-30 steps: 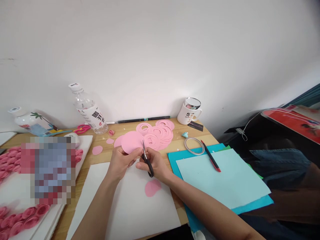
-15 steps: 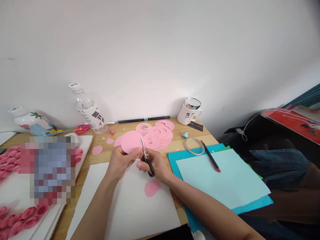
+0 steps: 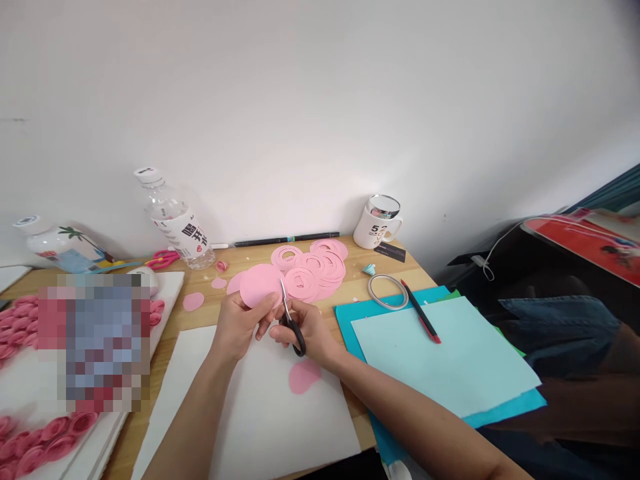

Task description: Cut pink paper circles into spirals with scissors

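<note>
My left hand (image 3: 239,323) pinches the lower edge of a pink paper disc (image 3: 259,285) and holds it up over the desk. My right hand (image 3: 311,328) grips black-handled scissors (image 3: 291,320), whose blades point up into the disc's right edge. Behind them lies a pile of pink spiral-cut discs (image 3: 315,268). A pink paper scrap (image 3: 303,377) rests on the white sheet (image 3: 260,413) below my hands.
On the wooden desk (image 3: 350,283) stand a water bottle (image 3: 173,219), a white mug (image 3: 377,223), a long black pen (image 3: 287,238), pink scissors (image 3: 163,258), a tape ring (image 3: 387,291) and a red pen (image 3: 421,312) on light blue paper (image 3: 440,353). Pink paper roses (image 3: 35,447) sit at left.
The pink disc has turned slightly in my left hand and the scissors have shifted a little left and up along its edge.
</note>
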`<state>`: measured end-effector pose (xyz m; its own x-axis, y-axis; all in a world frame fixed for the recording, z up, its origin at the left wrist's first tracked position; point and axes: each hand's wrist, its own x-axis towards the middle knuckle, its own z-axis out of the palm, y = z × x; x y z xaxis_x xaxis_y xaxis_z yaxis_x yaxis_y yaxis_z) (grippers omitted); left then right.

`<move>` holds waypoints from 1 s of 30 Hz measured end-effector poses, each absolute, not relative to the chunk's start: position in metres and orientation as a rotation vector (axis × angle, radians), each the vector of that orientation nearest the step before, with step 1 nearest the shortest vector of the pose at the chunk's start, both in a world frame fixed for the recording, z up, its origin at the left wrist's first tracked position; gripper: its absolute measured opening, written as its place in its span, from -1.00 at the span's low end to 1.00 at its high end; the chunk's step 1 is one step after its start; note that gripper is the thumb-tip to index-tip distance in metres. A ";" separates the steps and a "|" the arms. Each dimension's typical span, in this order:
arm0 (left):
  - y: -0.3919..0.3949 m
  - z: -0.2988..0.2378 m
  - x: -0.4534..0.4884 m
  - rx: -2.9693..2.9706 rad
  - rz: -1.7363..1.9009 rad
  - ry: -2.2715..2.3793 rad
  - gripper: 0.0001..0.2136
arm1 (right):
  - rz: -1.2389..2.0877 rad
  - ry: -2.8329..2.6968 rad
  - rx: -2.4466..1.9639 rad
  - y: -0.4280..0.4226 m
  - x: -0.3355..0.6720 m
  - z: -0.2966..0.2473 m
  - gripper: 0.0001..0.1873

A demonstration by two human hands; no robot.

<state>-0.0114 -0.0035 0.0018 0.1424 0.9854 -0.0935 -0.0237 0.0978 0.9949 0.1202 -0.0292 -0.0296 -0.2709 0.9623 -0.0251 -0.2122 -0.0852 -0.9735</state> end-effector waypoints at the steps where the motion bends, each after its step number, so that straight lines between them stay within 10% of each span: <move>1: -0.004 0.002 -0.012 1.190 1.052 1.141 -0.73 | 1.539 -1.205 -0.931 -0.029 0.120 -0.030 -0.51; 30: -0.003 -0.001 -0.013 1.179 1.045 1.122 -0.79 | 1.514 -1.166 -0.922 -0.028 0.123 -0.027 -0.55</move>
<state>-0.0134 -0.0028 -0.0009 0.1482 0.9843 -0.0959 -0.0256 0.1008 0.9946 0.1233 -0.0282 -0.0266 -0.2358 0.9718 -0.0038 -0.2441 -0.0630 -0.9677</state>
